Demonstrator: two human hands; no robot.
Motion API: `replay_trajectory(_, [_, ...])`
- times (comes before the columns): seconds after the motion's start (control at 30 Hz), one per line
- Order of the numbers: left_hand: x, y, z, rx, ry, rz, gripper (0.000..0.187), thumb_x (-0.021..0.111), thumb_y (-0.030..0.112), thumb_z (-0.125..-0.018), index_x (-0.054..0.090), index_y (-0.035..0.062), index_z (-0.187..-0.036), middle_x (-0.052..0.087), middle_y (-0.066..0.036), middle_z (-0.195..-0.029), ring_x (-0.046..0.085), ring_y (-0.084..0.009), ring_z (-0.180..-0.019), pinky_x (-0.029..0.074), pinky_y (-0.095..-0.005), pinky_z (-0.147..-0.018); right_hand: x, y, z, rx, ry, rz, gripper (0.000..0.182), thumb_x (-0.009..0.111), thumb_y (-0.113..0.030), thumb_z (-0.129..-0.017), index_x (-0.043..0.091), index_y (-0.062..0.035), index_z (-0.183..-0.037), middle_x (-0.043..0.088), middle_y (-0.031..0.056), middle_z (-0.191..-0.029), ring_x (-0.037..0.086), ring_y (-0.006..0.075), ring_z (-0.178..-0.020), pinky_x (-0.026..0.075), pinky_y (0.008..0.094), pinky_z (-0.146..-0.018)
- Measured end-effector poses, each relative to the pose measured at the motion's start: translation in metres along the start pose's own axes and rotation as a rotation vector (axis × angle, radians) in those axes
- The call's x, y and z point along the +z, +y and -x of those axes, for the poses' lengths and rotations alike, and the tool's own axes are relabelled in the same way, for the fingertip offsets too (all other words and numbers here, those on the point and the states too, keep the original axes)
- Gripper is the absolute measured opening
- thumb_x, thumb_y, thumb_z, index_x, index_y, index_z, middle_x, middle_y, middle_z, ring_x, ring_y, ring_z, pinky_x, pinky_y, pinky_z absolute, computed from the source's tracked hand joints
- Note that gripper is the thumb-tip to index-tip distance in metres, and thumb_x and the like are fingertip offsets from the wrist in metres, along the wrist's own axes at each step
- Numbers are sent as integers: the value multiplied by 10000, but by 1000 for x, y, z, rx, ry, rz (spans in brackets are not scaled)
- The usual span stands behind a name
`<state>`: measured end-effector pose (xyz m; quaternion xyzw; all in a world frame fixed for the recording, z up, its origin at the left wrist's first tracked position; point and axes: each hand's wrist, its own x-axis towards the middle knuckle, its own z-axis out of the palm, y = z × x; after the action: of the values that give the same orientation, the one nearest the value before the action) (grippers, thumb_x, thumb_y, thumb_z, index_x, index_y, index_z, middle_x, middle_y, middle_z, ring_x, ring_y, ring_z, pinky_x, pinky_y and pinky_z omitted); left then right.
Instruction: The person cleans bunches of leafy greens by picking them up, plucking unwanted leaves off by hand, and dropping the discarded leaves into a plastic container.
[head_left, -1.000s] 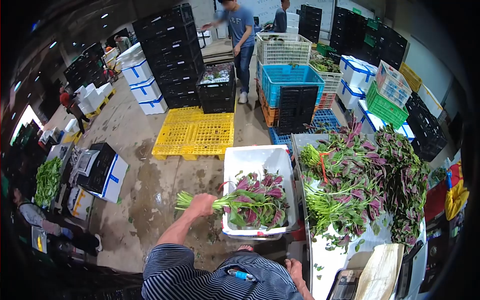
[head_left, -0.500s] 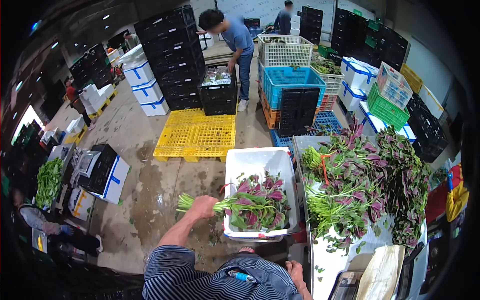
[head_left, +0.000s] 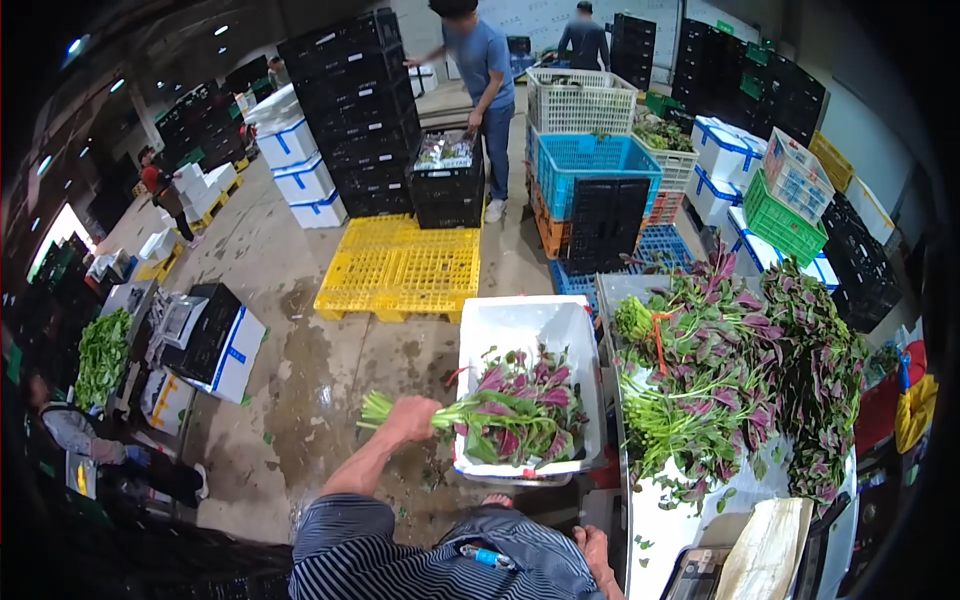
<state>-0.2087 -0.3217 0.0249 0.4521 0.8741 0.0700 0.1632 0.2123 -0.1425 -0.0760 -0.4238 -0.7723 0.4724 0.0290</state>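
My left hand (head_left: 411, 419) is closed around the stems of a bunch of red amaranth (head_left: 505, 418). The cut stem ends stick out to the left of my fist, while the purple and green leaves lie over the near part of a white foam box (head_left: 482, 325). More leaves are in the box under the bunch. My right hand (head_left: 593, 548) is low by my right leg, near the left edge of the metal table (head_left: 640, 500); its fingers are too small and partly hidden to read. Amaranth bunches (head_left: 700, 370), one with a red tie (head_left: 659, 342), cover the table.
A yellow pallet (head_left: 400, 265) lies ahead, with black crates (head_left: 350, 120) stacked behind it. A person in a blue shirt (head_left: 478, 70) stands beside them. Blue and white crates (head_left: 590, 160) rise at centre right. Foam boxes and greens (head_left: 103, 360) are at left.
The person in the blue shirt has straightened and put one hand against the black stack. My view has shifted slightly; my left hand still grips the amaranth over the box.
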Motion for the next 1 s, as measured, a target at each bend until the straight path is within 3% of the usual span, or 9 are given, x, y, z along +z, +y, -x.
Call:
replay_trajectory(0.13, [5,-4,2,-18,-24,13,216,583,116,-683,637,147,-890,654,-155,-810,622,-372,-796,484,-467,-675,1,-3,-1,-48,29,4,359,544,-251,-849,585,85,-728,557,281,-652,576,388,-613,443,421,-588])
replay_trajectory(0.3, [0,-4,0,-35,-37,14,214,590,125,-674,641,134,-883,657,-153,-823,624,-366,-814,488,-468,-691,7,11,-5,-76,58,51,363,539,-258,-855,588,80,-732,576,279,-676,598,420,-675,450,431,-606])
replay_trajectory(0.4, [-2,-1,3,-59,-43,-2,193,603,136,-670,638,109,-858,660,-151,-836,626,-359,-837,494,-472,-709,13,29,-9,-70,-20,64,354,520,-346,-908,628,-15,-973,630,265,-903,588,433,-906,453,497,-790])
replay_trajectory(0.57, [-4,-2,2,-47,-43,-6,202,601,138,-664,640,112,-860,659,-153,-838,624,-360,-838,492,-469,-707,18,40,-10,-129,24,60,360,526,-343,-907,632,1,-924,637,252,-858,600,425,-854,466,485,-746])
replay_trajectory(0.7, [-4,-2,1,-32,-44,-3,223,602,142,-656,645,121,-874,657,-156,-832,622,-364,-826,487,-464,-699,21,41,-9,-76,-1,38,374,516,-341,-910,629,15,-927,626,268,-900,568,455,-924,442,499,-797])
replay_trajectory(0.8, [-7,0,1,-30,-58,-1,225,609,144,-652,645,123,-873,657,-154,-832,621,-365,-825,486,-465,-701,27,43,-9,-202,148,74,365,548,-348,-903,634,-11,-791,643,191,-734,617,365,-696,481,453,-630])
replay_trajectory(0.83, [-8,0,2,-32,-58,5,218,604,138,-652,644,118,-865,657,-156,-831,622,-363,-828,488,-466,-707,27,44,-9,-198,156,72,365,548,-348,-903,634,-11,-791,643,191,-734,617,365,-696,481,453,-630])
replay_trajectory(0.93, [-7,2,0,-16,-63,12,205,594,125,-651,642,108,-850,657,-159,-828,624,-360,-834,493,-468,-718,4,-5,2,-12,47,11,358,540,-265,-858,591,65,-730,584,273,-683,596,425,-682,457,437,-623])
replay_trajectory(1.0, [-7,1,0,-17,-51,16,208,594,123,-649,643,109,-851,656,-158,-825,623,-361,-834,492,-468,-725,4,-1,2,-12,61,1,355,538,-266,-860,592,60,-732,586,272,-687,597,426,-687,459,437,-629])
